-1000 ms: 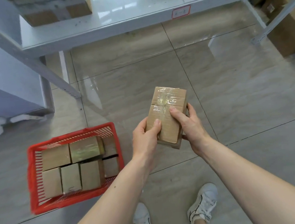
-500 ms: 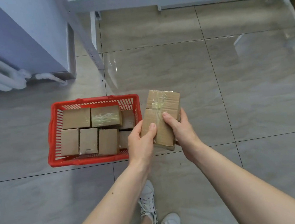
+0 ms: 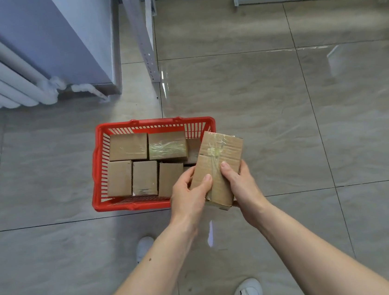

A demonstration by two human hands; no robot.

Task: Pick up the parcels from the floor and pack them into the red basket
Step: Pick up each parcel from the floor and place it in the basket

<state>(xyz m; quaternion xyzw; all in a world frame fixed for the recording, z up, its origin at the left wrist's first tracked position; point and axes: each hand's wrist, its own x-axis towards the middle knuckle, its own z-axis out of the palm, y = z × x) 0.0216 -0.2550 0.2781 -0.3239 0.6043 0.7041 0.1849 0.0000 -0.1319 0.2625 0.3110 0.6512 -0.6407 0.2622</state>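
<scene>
We hold a taped cardboard parcel (image 3: 217, 166) with both hands, our left hand (image 3: 189, 196) wrapped on its left edge and our right hand (image 3: 240, 185) on its right, each grip grasping the parcel just above the right near corner of the red basket (image 3: 96, 163). The basket stands on the tiled floor (image 3: 282, 118) and already carries several parcels (image 3: 146, 162) packed side by side.
</scene>
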